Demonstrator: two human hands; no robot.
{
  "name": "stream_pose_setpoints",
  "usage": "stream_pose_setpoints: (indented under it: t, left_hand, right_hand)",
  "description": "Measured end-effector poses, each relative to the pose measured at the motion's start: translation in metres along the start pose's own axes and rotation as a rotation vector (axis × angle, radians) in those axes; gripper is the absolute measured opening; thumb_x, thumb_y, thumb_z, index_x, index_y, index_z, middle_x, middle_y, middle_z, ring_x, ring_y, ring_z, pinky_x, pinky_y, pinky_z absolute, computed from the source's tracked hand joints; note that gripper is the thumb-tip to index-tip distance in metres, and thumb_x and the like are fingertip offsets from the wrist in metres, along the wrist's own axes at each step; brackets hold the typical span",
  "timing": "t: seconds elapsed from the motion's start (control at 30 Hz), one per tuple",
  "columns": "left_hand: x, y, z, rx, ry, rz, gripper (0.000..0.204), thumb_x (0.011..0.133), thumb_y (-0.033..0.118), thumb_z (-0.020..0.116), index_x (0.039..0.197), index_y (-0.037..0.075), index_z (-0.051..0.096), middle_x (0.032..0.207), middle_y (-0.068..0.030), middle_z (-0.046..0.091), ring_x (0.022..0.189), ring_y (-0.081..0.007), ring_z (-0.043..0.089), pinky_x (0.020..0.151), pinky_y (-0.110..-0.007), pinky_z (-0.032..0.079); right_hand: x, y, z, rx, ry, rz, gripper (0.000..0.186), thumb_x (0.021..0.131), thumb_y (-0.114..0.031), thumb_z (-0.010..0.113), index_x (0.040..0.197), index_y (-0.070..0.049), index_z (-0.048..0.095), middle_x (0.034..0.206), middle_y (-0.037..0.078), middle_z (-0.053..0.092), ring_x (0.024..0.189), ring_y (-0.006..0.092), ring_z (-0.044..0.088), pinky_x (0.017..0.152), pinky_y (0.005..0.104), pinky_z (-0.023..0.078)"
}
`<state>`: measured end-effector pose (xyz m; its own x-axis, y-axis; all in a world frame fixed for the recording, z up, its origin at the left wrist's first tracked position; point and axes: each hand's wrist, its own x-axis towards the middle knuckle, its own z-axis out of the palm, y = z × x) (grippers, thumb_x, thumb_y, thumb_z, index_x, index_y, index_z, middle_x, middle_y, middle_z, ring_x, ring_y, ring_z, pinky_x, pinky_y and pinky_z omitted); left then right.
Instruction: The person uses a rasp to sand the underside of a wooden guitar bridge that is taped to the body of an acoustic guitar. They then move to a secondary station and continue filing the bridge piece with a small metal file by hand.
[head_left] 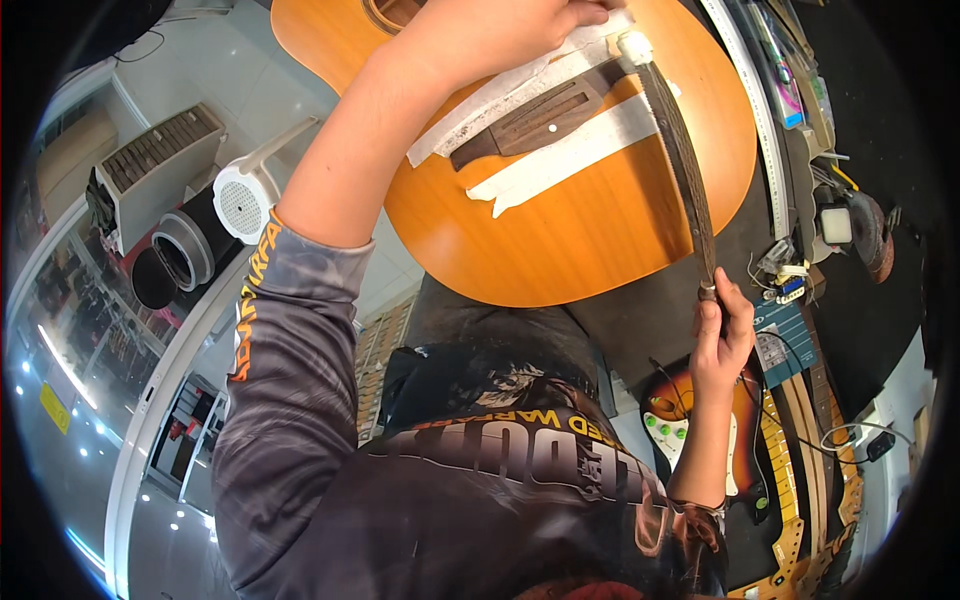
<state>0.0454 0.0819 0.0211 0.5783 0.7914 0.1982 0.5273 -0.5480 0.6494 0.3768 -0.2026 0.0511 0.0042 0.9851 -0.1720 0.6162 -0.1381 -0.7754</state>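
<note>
An acoustic guitar body (560, 235) with a honey-coloured top lies in front of me. On it sits a dark wooden bridge (545, 115) with a long slot, bordered by strips of white masking tape (570, 150). My right hand (725, 325) grips the narrow end of a long, dark file (685, 170), which slants across the guitar top. White wrapping covers the file's far tip (635, 47), beside the bridge's end. Above the bridge, my left hand (520, 30) has its visible fingers curled; the upper edge cuts it off, so what they hold is hidden.
A sunburst electric guitar body (700, 430) lies at lower right, near several guitar necks (785, 480). Tools and cables lie along the dark bench (870, 330) at right. To the left stand a white stool (245, 200), a black cylinder (180, 250) and a glass-fronted case (90, 350).
</note>
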Motion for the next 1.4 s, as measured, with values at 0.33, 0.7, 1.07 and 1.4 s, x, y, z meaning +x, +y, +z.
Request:
stream_pose_setpoints:
  t: [0.33,0.7,1.07,1.4]
  left_hand:
    - [0.018,-0.004,0.010,-0.032,-0.072,0.122,0.010,0.095,0.014,0.069,0.093,0.004,0.068,0.105,-0.0103,0.059,0.110,-0.0320,0.055,0.106,-0.047,0.041]
    - [-0.052,-0.013,-0.012,-0.430,0.078,-0.215,0.015,0.108,0.005,0.058,0.112,0.002,0.071,0.105,-0.0052,0.074,0.091,-0.0172,0.064,0.083,-0.032,0.052]
    - [-0.168,0.000,-0.065,-0.928,0.477,-0.503,0.005,0.109,0.012,0.057,0.107,0.007,0.056,0.089,-0.0002,0.055,0.078,-0.0126,0.050,0.075,-0.031,0.044]
    - [-0.125,0.011,-0.090,-0.343,0.412,-0.489,0.029,0.105,0.028,0.066,0.127,0.009,0.069,0.093,-0.0030,0.069,0.083,-0.0149,0.063,0.079,-0.031,0.050]
  right_hand:
    - [-0.012,-0.010,-0.007,0.138,0.037,0.115,0.032,0.110,-0.011,0.064,0.142,-0.002,0.064,0.105,0.006,0.069,0.072,0.0068,0.056,0.060,0.0219,0.045]
    - [-0.020,-0.030,-0.012,0.202,0.104,0.133,0.032,0.110,-0.009,0.065,0.141,-0.004,0.066,0.103,0.005,0.068,0.074,0.0070,0.059,0.061,0.0218,0.047]
    - [-0.015,-0.051,-0.010,0.180,0.102,0.052,0.031,0.109,-0.007,0.065,0.140,-0.004,0.066,0.107,0.006,0.070,0.088,0.0129,0.066,0.081,0.0297,0.056]
    - [-0.029,-0.060,-0.015,0.213,0.183,0.053,0.032,0.109,-0.008,0.066,0.140,-0.004,0.067,0.106,0.006,0.070,0.088,0.0134,0.066,0.081,0.0293,0.055]
